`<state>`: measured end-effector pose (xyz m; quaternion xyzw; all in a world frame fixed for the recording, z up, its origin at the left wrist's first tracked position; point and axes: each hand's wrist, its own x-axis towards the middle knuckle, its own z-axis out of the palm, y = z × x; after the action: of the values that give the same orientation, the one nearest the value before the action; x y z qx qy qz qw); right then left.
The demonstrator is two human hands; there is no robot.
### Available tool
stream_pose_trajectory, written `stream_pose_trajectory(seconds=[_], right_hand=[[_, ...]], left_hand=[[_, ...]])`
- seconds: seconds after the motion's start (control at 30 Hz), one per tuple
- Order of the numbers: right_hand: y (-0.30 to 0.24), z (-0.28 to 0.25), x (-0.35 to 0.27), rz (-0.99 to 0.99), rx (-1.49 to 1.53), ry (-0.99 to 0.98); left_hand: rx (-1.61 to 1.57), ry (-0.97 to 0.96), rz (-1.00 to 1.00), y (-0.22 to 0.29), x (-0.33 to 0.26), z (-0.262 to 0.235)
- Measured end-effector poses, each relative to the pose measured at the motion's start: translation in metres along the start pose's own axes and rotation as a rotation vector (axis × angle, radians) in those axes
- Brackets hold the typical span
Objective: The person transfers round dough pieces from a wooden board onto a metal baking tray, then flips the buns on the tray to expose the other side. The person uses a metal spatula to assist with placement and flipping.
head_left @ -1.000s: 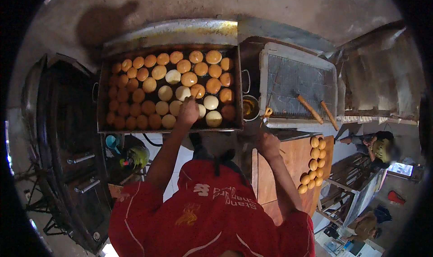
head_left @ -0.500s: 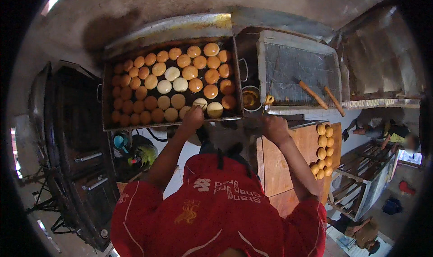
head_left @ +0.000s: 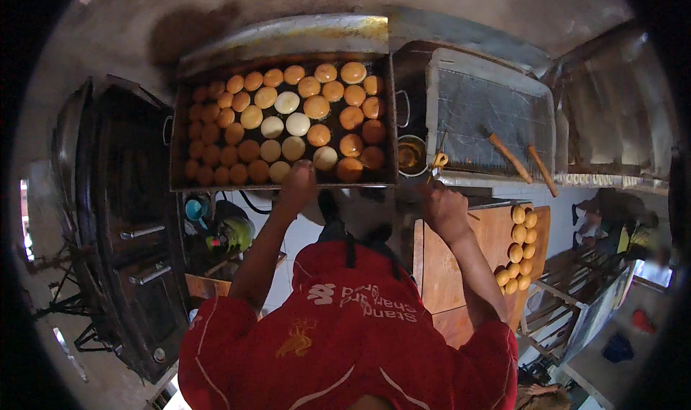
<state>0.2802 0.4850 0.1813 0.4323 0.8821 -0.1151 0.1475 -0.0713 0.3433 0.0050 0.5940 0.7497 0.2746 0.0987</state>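
Observation:
A wide rectangular frying pan holds many round dough buns, mostly golden brown. Several are paler, such as a pale bun in the near row. Over the pan's near rim is my left hand, fingers closed beside a pale bun; what they hold is hidden. My right hand is right of the pan, near the table edge, its fingers closed round a thin stick-like tool. A yellow looped piece shows at the tool, just above the hand; I cannot tell what it is.
A wire-mesh draining tray with two wooden-handled tools adjoins the pan. A small pot sits between them. Finished buns line a wooden table. A dark cabinet stands left; a green gas cylinder is below the pan.
The view has shifted, moving the pan slightly right and up. The near-right bun, pale before, now shows a brown top. My left hand has moved left along the near row.

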Motion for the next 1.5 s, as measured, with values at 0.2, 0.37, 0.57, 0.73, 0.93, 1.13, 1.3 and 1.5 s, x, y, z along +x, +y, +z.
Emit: stream_pose_trajectory(seconds=[0.2, 0.37, 0.57, 0.73, 0.93, 1.13, 1.3, 1.5], right_hand=[[-0.004, 0.079, 0.074, -0.129, 0.114, 0.217], [-0.010, 0.028, 0.062, -0.177, 0.052, 0.085], [-0.059, -0.011, 0.069, -0.020, 0.108, 0.094], [-0.106, 0.007, 0.148, -0.010, 0.195, 0.278], [-0.138, 0.053, 0.225, -0.073, 0.162, 0.243], [-0.127, 0.040, 0.189, 0.054, 0.248, 0.244], [-0.118, 0.024, 0.134, -0.020, 0.233, 0.210], [-0.103, 0.094, 0.173, 0.035, 0.147, 0.213]], left_hand=[[0.155, -0.263, -0.128, -0.028, 0.041, -0.001], [0.201, -0.424, -0.175, -0.037, 0.031, 0.002], [0.162, -0.048, -0.330, -0.048, 0.057, -0.054], [0.092, 0.158, -0.386, -0.114, 0.123, -0.052], [0.077, 0.073, -0.441, -0.173, 0.187, -0.023], [0.001, -0.102, -0.420, -0.162, 0.160, -0.035], [0.568, -0.248, 0.011, -0.177, 0.102, -0.033], [0.005, -0.267, -0.529, -0.135, 0.134, -0.026]])
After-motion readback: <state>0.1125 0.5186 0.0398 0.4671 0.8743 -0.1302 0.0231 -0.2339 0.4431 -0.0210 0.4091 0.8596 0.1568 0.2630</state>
